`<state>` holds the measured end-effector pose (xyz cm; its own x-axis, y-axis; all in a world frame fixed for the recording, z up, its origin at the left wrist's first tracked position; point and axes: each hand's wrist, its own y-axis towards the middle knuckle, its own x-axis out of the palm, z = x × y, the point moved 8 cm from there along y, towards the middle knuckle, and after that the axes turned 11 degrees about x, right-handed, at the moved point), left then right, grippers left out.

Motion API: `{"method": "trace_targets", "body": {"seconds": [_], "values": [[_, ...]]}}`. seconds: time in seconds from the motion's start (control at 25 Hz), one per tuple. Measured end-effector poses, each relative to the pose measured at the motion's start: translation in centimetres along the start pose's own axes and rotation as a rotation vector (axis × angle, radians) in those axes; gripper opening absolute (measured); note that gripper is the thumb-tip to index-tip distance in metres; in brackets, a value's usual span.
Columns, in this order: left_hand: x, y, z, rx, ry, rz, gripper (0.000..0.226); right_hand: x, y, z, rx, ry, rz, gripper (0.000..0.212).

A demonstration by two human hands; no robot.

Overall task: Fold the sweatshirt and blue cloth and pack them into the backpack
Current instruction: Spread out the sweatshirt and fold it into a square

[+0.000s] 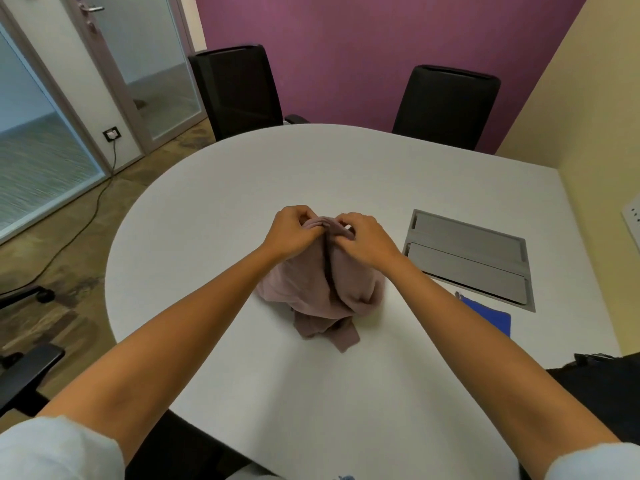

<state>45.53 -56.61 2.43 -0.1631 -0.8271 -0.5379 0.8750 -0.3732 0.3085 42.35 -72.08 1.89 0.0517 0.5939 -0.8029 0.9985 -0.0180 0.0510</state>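
So the sweatshirt (pixel 322 285) is bunched up in a mauve heap around the middle of the worktop (pixel 214 209), top end lifted and the bottom trailing on the surface toward the near edge. Both hands are at the top of it: the left hand (pixel 294 233) and the right hand (pixel 367 240) each have fingers curled in, pinching the fabric close together, probably hunting for the collar or shoulders. Honestly it looks like folding has barely started, no neat fold anywhere yet. The blue cloth (pixel 490 315) lies flat off toward the right edge, partly hidden behind the right forearm, not touched. The dark thing at the near right corner might be the backpack (pixel 602 379), can't tell for sure. Nothing packed, so pretty much everything's left.
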Motion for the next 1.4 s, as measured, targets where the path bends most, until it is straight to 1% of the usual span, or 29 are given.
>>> {"method": "trace_targets", "body": {"seconds": [0.04, 0.12, 0.2, 0.28, 0.36, 0.4, 0.44, 0.52, 0.56, 0.64, 0.68, 0.72, 0.8, 0.88, 0.96, 1.0, 1.08, 1.16, 1.24, 1.32, 1.4], "values": [[0.1, 0.1, 0.4, 0.034, -0.028, -0.039, 0.012, -0.5, 0.4, 0.2, 0.020, 0.047, 0.007, 0.016], [0.2, 0.1, 0.7, 0.061, -0.079, -0.090, 0.024, -1.7, 1.0, 0.6, 0.058, 0.077, 0.025, 0.026], [-0.1, -0.1, 0.0, 0.043, -0.093, -0.084, 0.042, -3.1, 1.1, 0.4, 0.055, 0.013, 0.067, 0.031], [0.1, -0.8, -1.9, 0.017, -0.027, -0.117, 0.066, -4.2, 1.3, -0.3, 0.028, -0.057, 0.100, 0.031], [0.7, -1.9, -4.9, -0.065, 0.135, -0.205, 0.090, -5.3, 1.5, -1.4, 0.005, -0.074, 0.117, 0.027], [0.9, -2.6, -6.6, -0.132, 0.209, -0.237, 0.092, -6.0, 1.6, -1.8, -0.014, -0.070, 0.135, 0.026], [0.9, -3.2, -8.1, -0.206, 0.258, -0.246, 0.084, -6.7, 1.7, -2.2, -0.032, -0.075, 0.157, 0.027], [0.1, -4.2, -9.1, -0.347, 0.332, -0.200, 0.054, -7.9, 1.7, -2.7, -0.056, -0.108, 0.199, 0.027], [-0.6, -4.3, -9.2, -0.372, 0.420, -0.164, 0.042, -8.5, 1.7, -2.7, -0.061, -0.117, 0.222, 0.027], [-2.3, -3.6, -8.2, -0.321, 0.675, -0.113, 0.033, -9.9, 1.9, -2.1, -0.037, -0.107, 0.283, 0.027], [-3.3, -3.1, -7.7, -0.309, 0.727, -0.087, 0.028, -10.7, 2.0, -1.7, -0.010, -0.095, 0.314, 0.027], [-4.2, -2.5, -7.6, -0.323, 0.704, -0.060, 0.021, -11.4, 2.1, -1.2, 0.013, -0.092, 0.340, 0.027], [-5.9, -1.4, -7.5, -0.361, 0.512, 0.020, 0.007, -12.7, 2.3, -0.5, 0.056, -0.102, 0.372, 0.026], [-7.7, -0.4, -6.7, -0.327, 0.359, 0.145, 0.011, -13.9, 2.7, 0.0, 0.097, -0.133, 0.375, 0.025], [-9.1, 0.4, -5.0, -0.275, 0.288, 0.267, 0.015, -15.1, 3.3, 0.3, 0.153, -0.193, 0.389, 0.024], [-9.6, 0.7, -4.0, -0.262, 0.269, 0.328, 0.013, -16.0, 3.4, 0.5, 0.201, -0.202, 0.426, 0.021], [-10.3, 1.4, -1.8, -0.224, 0.232, 0.446, 0.008, -18.6, 2.8, 0.8, 0.324, -0.129, 0.584, 0.010], [-11.3, 2.1, 1.1, -0.138, 0.210, 0.549, 0.012, -20.8, 1.6, 0.5, 0.400, -0.113, 0.737, 0.011], [-12.6, 2.6, 3.9, -0.053, 0.182, 0.630, 0.013, -21.9, 1.0, -0.2, 0.400, -0.166, 0.786, 0.018], [-13.8, 2.9, 6.2, 0.023, 0.131, 0.685, 0.008, -22.6, 0.5, -0.7, 0.389, -0.070, 0.804, 0.025], [-14.7, 3.1, 8.1, 0.105, 0.067, 0.733, 0.009, -23.4, -0.1, -1.3, 0.350, 0.063, 0.846, 0.028]]}}
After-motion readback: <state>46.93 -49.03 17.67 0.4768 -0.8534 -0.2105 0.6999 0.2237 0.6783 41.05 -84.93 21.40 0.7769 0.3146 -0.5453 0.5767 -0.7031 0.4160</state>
